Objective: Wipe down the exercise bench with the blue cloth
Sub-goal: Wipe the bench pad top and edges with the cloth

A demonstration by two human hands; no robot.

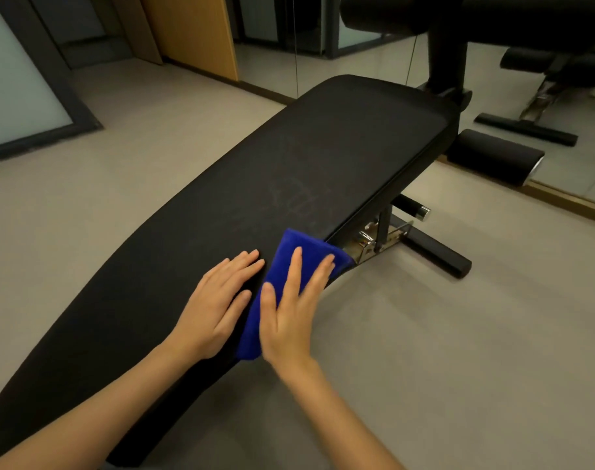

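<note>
A long black padded exercise bench runs from the lower left to the upper right of the head view. A folded blue cloth lies on the bench's right edge, partly hanging over the side. My right hand presses flat on the cloth with straight, spread fingers. My left hand rests flat on the bench pad just left of the cloth, fingers straight. Faint smear marks show on the pad beyond the cloth.
The bench's metal bracket and black floor foot stick out to the right. A black roller pad and upright post stand at the far end by a mirror wall. Grey floor surrounds the bench.
</note>
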